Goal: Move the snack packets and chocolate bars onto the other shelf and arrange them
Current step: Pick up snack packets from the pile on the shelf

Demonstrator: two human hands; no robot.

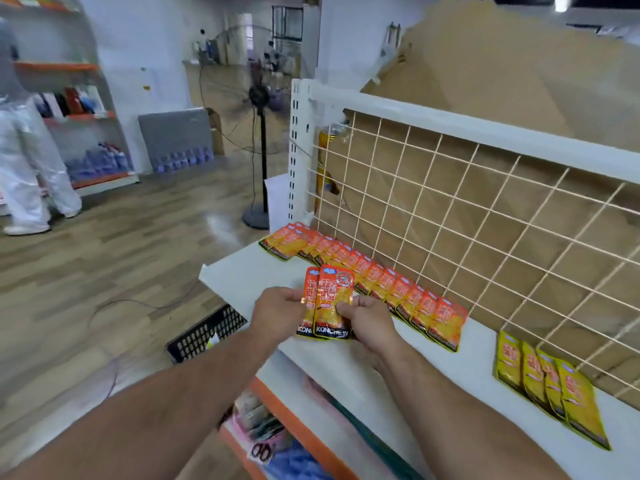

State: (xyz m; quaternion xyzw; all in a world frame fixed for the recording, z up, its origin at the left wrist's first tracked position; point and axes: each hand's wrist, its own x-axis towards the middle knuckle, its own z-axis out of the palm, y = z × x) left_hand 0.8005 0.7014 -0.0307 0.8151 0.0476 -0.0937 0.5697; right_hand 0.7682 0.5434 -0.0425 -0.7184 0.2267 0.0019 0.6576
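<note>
Both hands hold two overlapping orange snack packets (330, 299) upright above the front of the white shelf (460, 372). My left hand (277, 311) grips their left edge. My right hand (367, 318) pinches the right edge of the front packet. Behind them a long overlapping row of orange packets (374, 284) lies on the shelf along the wire grid back. A short row of yellow packets (547, 382) lies further right on the same shelf.
A white wire grid (485, 216) backs the shelf. A black plastic basket (204, 332) sits on the floor at the shelf's left end. A standing fan (259, 150) is behind it. A person in white (27, 161) stands far left by other shelves. Goods fill the lower shelf (270, 431).
</note>
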